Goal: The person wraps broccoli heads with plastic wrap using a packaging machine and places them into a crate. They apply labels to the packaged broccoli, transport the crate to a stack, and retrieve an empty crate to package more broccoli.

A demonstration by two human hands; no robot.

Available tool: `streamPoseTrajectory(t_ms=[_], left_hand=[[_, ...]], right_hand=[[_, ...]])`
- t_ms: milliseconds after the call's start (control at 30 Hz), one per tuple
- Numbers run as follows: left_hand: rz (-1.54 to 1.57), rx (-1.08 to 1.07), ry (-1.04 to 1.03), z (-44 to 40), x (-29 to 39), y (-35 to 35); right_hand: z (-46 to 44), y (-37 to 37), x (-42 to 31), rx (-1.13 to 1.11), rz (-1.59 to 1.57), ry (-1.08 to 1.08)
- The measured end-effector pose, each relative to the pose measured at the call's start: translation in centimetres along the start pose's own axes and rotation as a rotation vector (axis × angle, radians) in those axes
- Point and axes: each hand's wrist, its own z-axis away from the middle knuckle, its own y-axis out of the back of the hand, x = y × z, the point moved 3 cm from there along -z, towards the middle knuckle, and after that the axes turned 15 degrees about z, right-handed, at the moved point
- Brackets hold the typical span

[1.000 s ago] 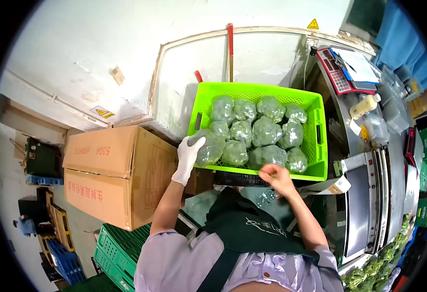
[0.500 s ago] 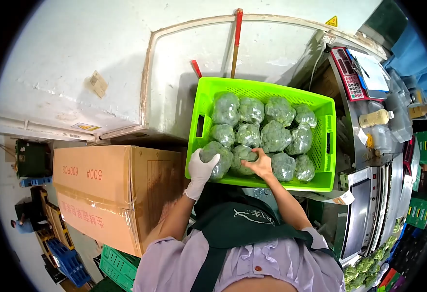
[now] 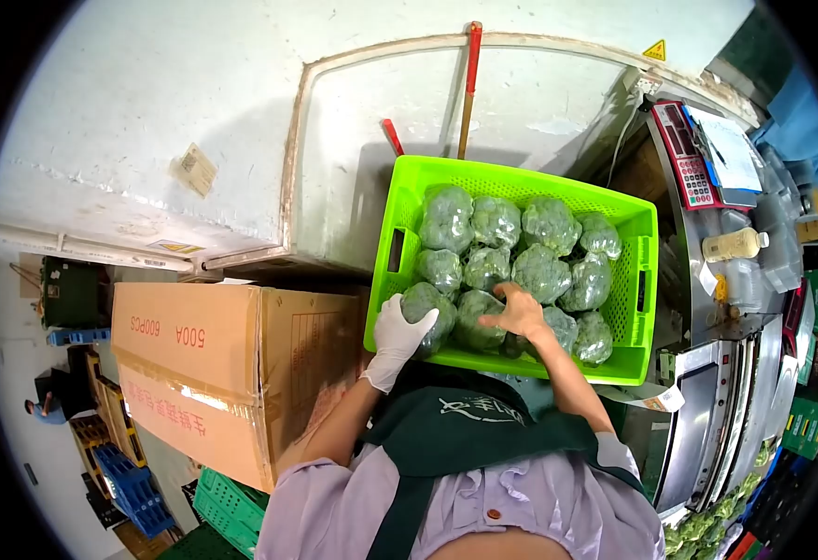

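A bright green crate (image 3: 640, 285) holds several broccoli heads (image 3: 541, 273) wrapped in clear film, set in rows. My left hand (image 3: 399, 338), in a white glove, is curved round the wrapped broccoli (image 3: 427, 315) in the crate's near left corner. My bare right hand (image 3: 519, 313) lies over the near row, its thumb and fingers spread apart at the top right of the neighbouring broccoli (image 3: 477, 320). It covers part of the broccoli beneath it.
A large cardboard box (image 3: 189, 373) stands left of the crate. Steel wrapping equipment (image 3: 693, 420), a red scale (image 3: 684, 154), a clipboard (image 3: 726, 149) and a bottle (image 3: 734, 245) are on the right. Green crates (image 3: 227, 504) lie at lower left. A distant person (image 3: 48, 409) is at far left.
My right hand has come from the crate's near edge onto the near row and has opened wider. My left hand has stayed at the corner broccoli, which now sits lower in the crate.
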Motion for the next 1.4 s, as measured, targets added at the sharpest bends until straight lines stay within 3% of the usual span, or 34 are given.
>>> streamPoseTrajectory(t_ms=[33,167,367,433,633,700,867,967,1033,1067,1167,1267,1300,1400], left_hand=[[-0.002,0.001,0.0,0.0,-0.1,0.0],[-0.013,0.019,0.007,0.1,-0.1,0.0],[0.016,0.037,-0.007,0.3,-0.1,0.1],[0.007,0.056,-0.023,0.1,-0.1,0.0],[0.078,0.031,0.001,0.4,0.2,0.4],[0.081,0.019,-0.091,0.5,0.7,0.4],[0.17,0.02,-0.067,0.2,-0.3,0.7],[0.188,0.041,-0.022,0.2,-0.4,1.5],[0.432,0.087,0.208,0.2,-1.5,2.4],[0.475,0.082,0.208,0.1,-1.7,2.8],[0.299,-0.016,0.122,-0.7,-0.2,2.3],[0.475,-0.085,0.164,-1.8,0.2,-0.1],[0.521,-0.151,0.307,-2.8,-1.2,-0.6],[0.469,-0.16,0.194,-3.0,-2.2,-0.5]], right_hand=[[-0.5,0.9,-0.7,0.077,0.018,0.129],[-5.7,-0.2,-4.8,0.27,0.08,0.286],[-10.7,-4.0,-8.4,0.084,0.455,0.263],[-11.1,-4.6,-8.9,0.054,0.446,0.238],[-10.4,-3.6,-7.7,0.081,0.301,0.133],[-10.2,-2.6,-6.7,0.122,0.136,0.109],[-11.1,-1.8,-6.0,0.049,0.052,0.112],[-11.8,-1.1,-5.4,-0.062,-0.116,0.045],[-11.7,-0.1,-5.1,0.06,-0.087,0.065],[-12.1,0.9,-4.5,0.084,-0.203,0.026],[-11.8,3.7,-3.5,0.185,-0.306,0.01],[-11.3,3.6,-3.1,0.187,-0.282,0.048],[-10.9,3.7,-3.3,0.146,-0.274,0.032],[-10.7,3.0,-2.4,0.148,-0.315,-0.006]])
